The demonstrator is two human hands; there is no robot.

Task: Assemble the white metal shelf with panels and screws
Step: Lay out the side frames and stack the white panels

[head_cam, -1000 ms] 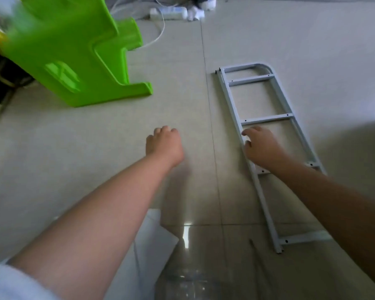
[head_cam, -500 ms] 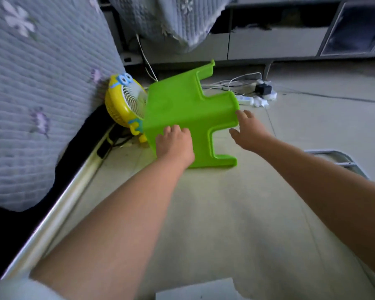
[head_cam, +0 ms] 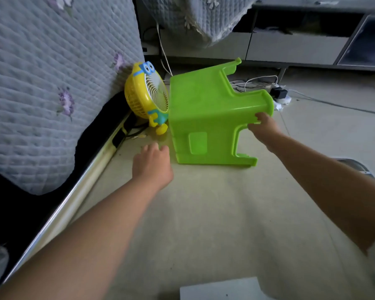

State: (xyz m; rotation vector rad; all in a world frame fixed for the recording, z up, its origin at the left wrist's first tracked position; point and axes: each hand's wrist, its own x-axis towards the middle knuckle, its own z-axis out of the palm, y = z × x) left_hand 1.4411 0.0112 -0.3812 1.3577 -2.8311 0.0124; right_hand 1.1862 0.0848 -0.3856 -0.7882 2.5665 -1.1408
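Head view: the right hand [head_cam: 263, 128] now grips a leg of the green stool [head_cam: 206, 118], which lies on its side by a yellow fan [head_cam: 146, 96]. The left hand [head_cam: 152, 163], off the stool since half a second ago, hovers open beside it. The shelf frame [head_cam: 355, 165], let go, barely shows at right. Assembly seems paused.

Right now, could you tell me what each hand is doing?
Left hand: open, holding nothing, near the green stool.
Right hand: gripping a leg of the green stool.
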